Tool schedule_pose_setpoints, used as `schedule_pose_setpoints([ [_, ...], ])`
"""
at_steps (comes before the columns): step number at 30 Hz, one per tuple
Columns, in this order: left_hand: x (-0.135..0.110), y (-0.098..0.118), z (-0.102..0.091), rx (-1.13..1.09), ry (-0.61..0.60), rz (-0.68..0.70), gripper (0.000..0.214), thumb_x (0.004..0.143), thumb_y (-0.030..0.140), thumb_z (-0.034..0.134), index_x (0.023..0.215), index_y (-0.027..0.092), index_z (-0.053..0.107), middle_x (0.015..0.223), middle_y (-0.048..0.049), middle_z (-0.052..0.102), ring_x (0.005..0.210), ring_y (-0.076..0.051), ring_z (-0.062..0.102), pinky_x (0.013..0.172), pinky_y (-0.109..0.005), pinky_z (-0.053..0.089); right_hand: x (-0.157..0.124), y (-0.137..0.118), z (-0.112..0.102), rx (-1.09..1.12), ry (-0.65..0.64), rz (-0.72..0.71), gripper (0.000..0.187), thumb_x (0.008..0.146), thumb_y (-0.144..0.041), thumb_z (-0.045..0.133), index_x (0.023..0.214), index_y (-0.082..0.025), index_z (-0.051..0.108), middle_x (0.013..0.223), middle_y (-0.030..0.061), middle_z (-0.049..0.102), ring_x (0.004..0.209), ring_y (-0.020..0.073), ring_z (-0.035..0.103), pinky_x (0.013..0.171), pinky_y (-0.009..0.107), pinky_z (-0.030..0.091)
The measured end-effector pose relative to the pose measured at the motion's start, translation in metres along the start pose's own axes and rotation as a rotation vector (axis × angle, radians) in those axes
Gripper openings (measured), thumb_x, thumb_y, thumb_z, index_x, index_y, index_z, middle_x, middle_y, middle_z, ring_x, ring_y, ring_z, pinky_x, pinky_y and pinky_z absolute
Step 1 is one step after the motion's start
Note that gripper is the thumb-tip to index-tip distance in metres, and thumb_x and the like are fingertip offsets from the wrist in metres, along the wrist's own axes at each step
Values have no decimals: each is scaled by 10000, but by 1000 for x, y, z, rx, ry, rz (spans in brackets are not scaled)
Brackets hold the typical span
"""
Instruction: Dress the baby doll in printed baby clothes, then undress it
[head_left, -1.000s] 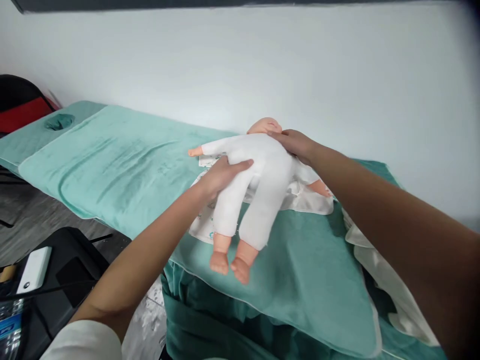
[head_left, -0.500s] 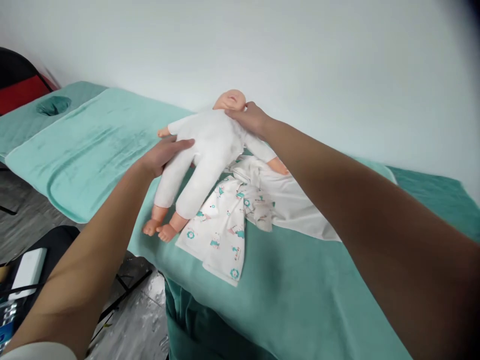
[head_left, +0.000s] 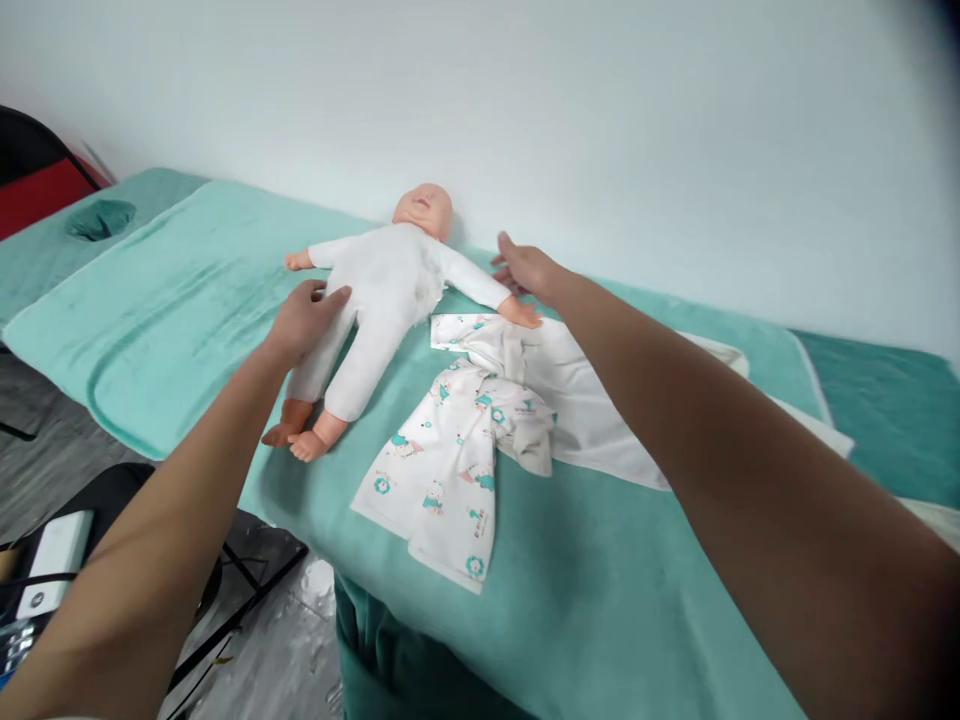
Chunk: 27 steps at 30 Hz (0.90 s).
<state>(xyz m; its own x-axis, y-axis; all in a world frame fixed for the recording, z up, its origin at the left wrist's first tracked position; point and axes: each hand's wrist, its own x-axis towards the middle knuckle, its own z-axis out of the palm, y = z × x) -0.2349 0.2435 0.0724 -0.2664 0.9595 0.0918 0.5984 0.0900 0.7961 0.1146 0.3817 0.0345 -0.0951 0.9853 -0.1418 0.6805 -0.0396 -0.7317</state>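
A baby doll (head_left: 386, 270) with a white cloth body lies on its back on the green cover, arms spread, its head toward the wall. My left hand (head_left: 309, 312) is beside the doll's hip, thumb over the white cloth and fingers loosely apart, not gripping. Whether its fingertips still touch the doll is hard to see. To the right of the doll's head, my right hand (head_left: 525, 268) hovers open and holds nothing, just above the doll's outstretched hand (head_left: 519, 311). A white printed baby garment (head_left: 450, 470) lies spread and partly bunched in front.
White cloth (head_left: 592, 410) lies to the right of the printed garment, partly behind my right forearm. The green-covered bed (head_left: 600, 590) runs along a white wall and has a face hole (head_left: 101, 220) at its left end. A black stool with a white device (head_left: 56, 560) stands lower left.
The doll has been lowered to the left onto the cover. My right hand has let go of its shoulder and moved away to the right; my left hand has loosened at the hip.
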Motion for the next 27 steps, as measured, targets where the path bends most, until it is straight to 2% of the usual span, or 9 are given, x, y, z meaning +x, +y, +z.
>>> schedule_pose_setpoints([
  [2,-29,14,3,160,168,174,341,878,403,647,1106,151,673,1151,-135,704,1068,-267,649,991,-428,495,-32,26,-26,-265,-28,65,809,1046,-642,35,1052,-134,664,1000,168,746,906,237,715,816,348,570],
  [3,-47,21,7,208,151,250,299,899,388,613,1082,160,677,1131,-122,705,1040,-252,645,968,-405,489,-51,37,-39,-336,-45,91,733,1044,-660,176,963,-138,685,970,169,751,912,263,710,832,369,557],
  [7,-124,39,35,379,-462,411,357,911,529,606,971,186,684,976,-94,715,848,-227,641,764,-347,477,-126,59,-82,-592,-131,48,396,888,-545,650,1030,-185,730,1193,130,737,1083,328,673,891,390,516],
  [10,-163,50,58,529,-569,470,305,906,457,628,885,154,667,1005,-138,698,880,-261,648,744,-358,486,-172,51,-103,-796,-219,-33,344,915,-407,587,1190,-243,713,1305,94,702,1127,311,657,888,387,503],
  [15,-194,99,71,391,-499,810,190,925,334,615,912,159,688,1207,-148,667,1157,-303,613,994,-455,514,-242,5,-129,-849,-144,-240,350,959,-361,500,1205,-268,730,1222,76,737,1119,310,653,884,386,473],
  [18,-209,137,74,295,-367,1069,163,900,323,668,932,166,700,1573,-164,436,1465,-368,374,1170,-571,390,-303,-26,-139,-659,-100,-468,360,974,-360,478,1206,-299,746,1174,6,766,1064,250,681,870,333,471],
  [20,-221,160,79,277,-381,1222,163,913,337,663,915,176,691,1603,-155,401,1509,-365,318,1198,-579,351,-347,-42,-142,-538,-84,-614,349,982,-371,484,1186,-303,759,1183,-9,767,1052,226,690,880,321,469],
  [24,-246,188,87,375,-461,1350,199,962,374,600,905,196,669,1181,-117,659,1169,-273,601,1034,-438,482,-416,-51,-147,-511,-40,-669,353,999,-335,457,1176,-278,757,1165,28,765,1024,224,694,855,331,471],
  [27,-261,197,86,525,-338,1322,184,986,347,546,983,213,672,1056,-89,649,874,-218,633,798,-353,497,-444,-40,-157,-493,21,-461,346,1000,-409,478,1198,-252,714,1170,55,755,1001,242,695,839,344,489],
])
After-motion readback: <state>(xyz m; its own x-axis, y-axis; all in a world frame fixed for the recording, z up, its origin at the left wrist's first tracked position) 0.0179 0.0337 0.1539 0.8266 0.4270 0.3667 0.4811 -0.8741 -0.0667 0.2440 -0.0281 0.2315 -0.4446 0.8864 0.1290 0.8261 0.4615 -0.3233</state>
